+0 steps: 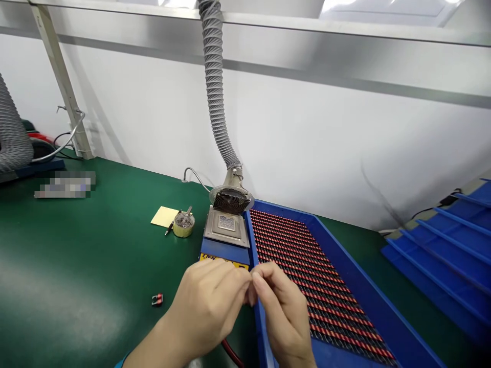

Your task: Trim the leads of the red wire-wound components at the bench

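My left hand (207,306) and my right hand (282,312) meet fingertip to fingertip in front of me, both pinched together over the near left edge of a blue tray (368,301). What they pinch is too small to see. The tray holds several rows of small red and black coil parts (307,260). Just behind my hands stands a blue-based solder pot (226,230) with a square metal top. One loose red part (157,299) lies on the green mat left of my left hand.
A grey ribbed fume hose (215,87) hangs down to a round intake (231,199) over the pot. A yellow tin (183,225) and a yellow note pad (164,215) sit left of it. Stacked blue trays (448,250) stand at right. A second hose (13,138) is far left.
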